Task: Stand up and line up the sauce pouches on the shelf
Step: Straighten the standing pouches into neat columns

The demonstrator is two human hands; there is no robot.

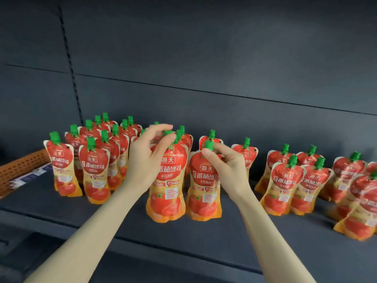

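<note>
Two red-and-orange plastic sauce pouches with green caps stand side by side on the dark grey shelf (183, 240), centre frame. My left hand (146, 158) pinches the cap of the left centre pouch (166, 180); my right hand (226, 166) pinches the cap of the right centre pouch (204, 193). Step, I judge: squaring this front pair. Next: let go gently, then tidy the uneven right-side pouches (306, 180).

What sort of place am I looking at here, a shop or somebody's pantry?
Most likely a shop, or a mock-up of one. A dark shelf with a slotted upright behind it carries many identical tomato sauce pouches, faces forward, and an orange perforated basket sits at its left end.
</note>
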